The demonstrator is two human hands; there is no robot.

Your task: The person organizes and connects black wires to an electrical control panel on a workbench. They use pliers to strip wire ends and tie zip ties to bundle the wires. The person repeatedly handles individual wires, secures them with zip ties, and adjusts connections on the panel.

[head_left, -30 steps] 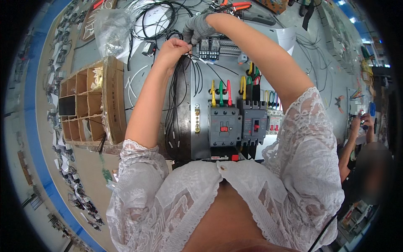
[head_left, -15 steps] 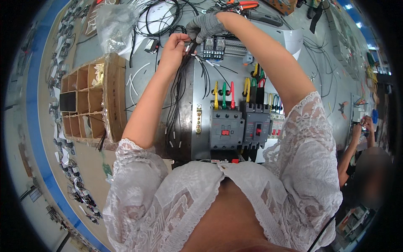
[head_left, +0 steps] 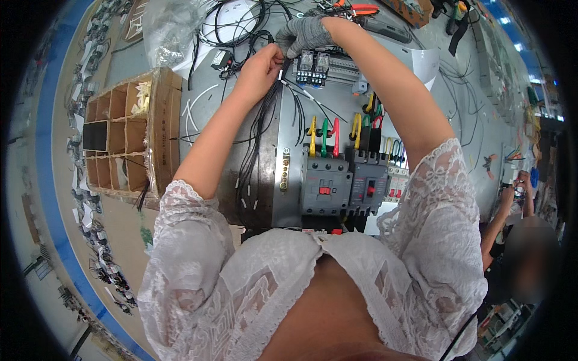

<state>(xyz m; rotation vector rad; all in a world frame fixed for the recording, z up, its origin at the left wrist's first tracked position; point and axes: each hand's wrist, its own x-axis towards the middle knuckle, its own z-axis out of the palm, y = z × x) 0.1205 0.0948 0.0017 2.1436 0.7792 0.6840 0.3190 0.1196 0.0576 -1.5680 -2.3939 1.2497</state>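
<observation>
My bare left hand (head_left: pixel 260 71) pinches a bundle of thin black wires (head_left: pixel 260 129) at its upper part, beyond the contactor. White marker sleeves sit on several wire ends, and the loose lengths hang toward me over the metal mounting plate (head_left: pixel 290 114). Next to it, my right hand (head_left: pixel 306 35), in a grey knitted glove, closes around the same bundle; its fingertips are partly hidden. Just right of the fingers stand two clear-topped relays (head_left: pixel 312 67) and a grey terminal block row (head_left: pixel 343 71). Nearer me are a dark grey contactor (head_left: pixel 326 188) and a circuit breaker (head_left: pixel 368 186).
A divided cardboard box (head_left: pixel 165 132) stands at left, below a clear plastic bag (head_left: pixel 168 36). Coiled black cable (head_left: pixel 211 36) lies at the far side. Orange-handled pliers (head_left: pixel 489 165) rest at right, near a co-worker's hands (head_left: pixel 515 186). Yellow, green and red leads (head_left: pixel 324 135) rise from the contactor.
Both hands have shifted slightly right along with the upper end of the wire bundle. My left fingers have drawn closer together against the wires. The view has tilted a little.
</observation>
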